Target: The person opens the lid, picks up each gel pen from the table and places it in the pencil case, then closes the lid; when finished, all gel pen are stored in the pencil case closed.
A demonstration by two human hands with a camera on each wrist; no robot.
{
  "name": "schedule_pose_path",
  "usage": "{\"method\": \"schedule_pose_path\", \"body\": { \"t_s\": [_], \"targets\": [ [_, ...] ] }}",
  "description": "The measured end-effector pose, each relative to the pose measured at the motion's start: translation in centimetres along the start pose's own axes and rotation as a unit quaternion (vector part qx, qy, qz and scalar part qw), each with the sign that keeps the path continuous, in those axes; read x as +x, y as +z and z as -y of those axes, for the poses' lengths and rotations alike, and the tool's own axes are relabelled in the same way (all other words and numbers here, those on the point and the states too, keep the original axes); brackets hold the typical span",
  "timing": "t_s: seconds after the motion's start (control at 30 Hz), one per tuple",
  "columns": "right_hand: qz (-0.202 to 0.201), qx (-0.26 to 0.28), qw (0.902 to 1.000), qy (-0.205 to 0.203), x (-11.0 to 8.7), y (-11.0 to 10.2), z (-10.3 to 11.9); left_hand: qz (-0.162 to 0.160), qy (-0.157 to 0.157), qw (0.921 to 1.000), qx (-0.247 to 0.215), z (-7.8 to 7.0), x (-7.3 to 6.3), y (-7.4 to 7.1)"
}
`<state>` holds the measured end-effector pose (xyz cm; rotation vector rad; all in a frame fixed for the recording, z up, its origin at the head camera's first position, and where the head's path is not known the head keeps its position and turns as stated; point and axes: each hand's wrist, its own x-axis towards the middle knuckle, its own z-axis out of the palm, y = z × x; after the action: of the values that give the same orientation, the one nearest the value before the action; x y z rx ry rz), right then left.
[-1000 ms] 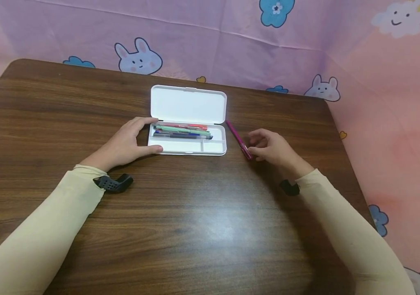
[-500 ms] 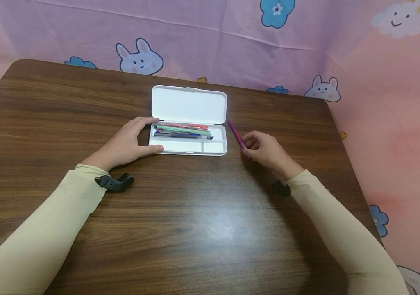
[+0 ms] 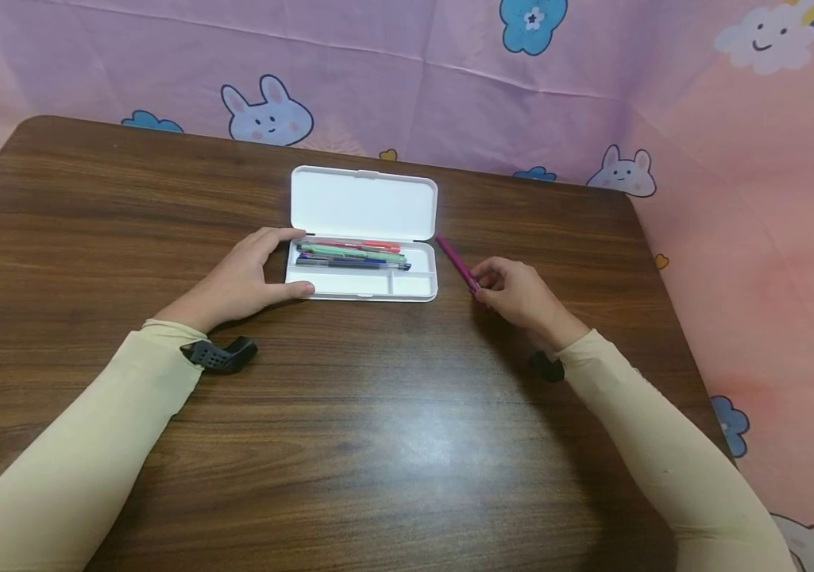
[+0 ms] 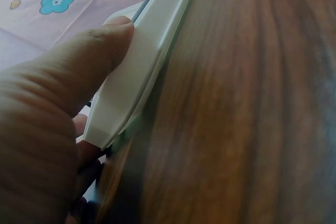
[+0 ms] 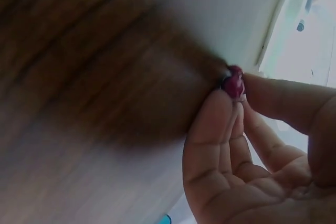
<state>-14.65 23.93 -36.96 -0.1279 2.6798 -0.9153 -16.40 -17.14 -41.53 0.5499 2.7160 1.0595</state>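
Note:
A white pencil case [image 3: 364,202] lies with its lid raised in the middle of the table in the head view. My left hand [image 3: 231,278] grips its left end, thumb at the front edge and index finger near the hinge. The left wrist view shows that thumb [image 4: 100,51] against the case's side wall [image 4: 136,66]. Right of the case, a magenta pen [image 3: 455,260] lies slanted, its near end pinched by my right hand [image 3: 517,292]. In the right wrist view the pen's end [image 5: 233,85] shows between thumb and fingertips; most of its length is hidden there.
Inside the case's back compartment lie several pens, among them a green pen [image 3: 349,252], a red pen [image 3: 383,247] and dark blue ones. Two smaller compartments [image 3: 349,281] run along its front. A patterned cloth [image 3: 407,87] hangs behind the wooden table [image 3: 349,445].
My right hand has moved left onto the near end of the magenta pen and now pinches it. My left hand stays on the pencil case.

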Motion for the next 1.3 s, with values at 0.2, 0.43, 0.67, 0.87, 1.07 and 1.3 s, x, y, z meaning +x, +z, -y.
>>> {"method": "schedule_pose_path", "body": {
  "t_s": [0.2, 0.43, 0.67, 0.87, 1.07, 1.3],
  "targets": [
    [-0.017, -0.018, 0.9996, -0.016, -0.3, -0.4, -0.8, -0.001, 0.002, 1.0, 0.003, -0.2, 0.1, 0.0],
    [-0.07, -0.013, 0.9971, -0.029, -1.2, -2.4, -1.9, 0.002, 0.003, 1.0, 0.003, -0.2, 0.1, -0.1],
    [-0.12, -0.001, 0.9854, -0.121, -0.6, -2.5, -0.2, 0.006, -0.001, 1.0, -0.002, -0.2, -0.1, -0.2],
    [-0.098, -0.039, 0.9738, -0.202, 1.3, -0.1, 3.5, 0.007, -0.004, 1.0, 0.0, -0.2, -0.1, -0.2],
    [-0.057, -0.1, 0.9585, -0.261, 3.8, 2.4, 6.8, 0.007, -0.002, 1.0, 0.005, -0.1, 0.1, -0.1],
    [-0.01, -0.151, 0.9541, -0.258, 5.9, 3.9, 8.8, 0.004, -0.006, 1.0, 0.002, 0.0, 0.1, -0.1]
  ]
}}
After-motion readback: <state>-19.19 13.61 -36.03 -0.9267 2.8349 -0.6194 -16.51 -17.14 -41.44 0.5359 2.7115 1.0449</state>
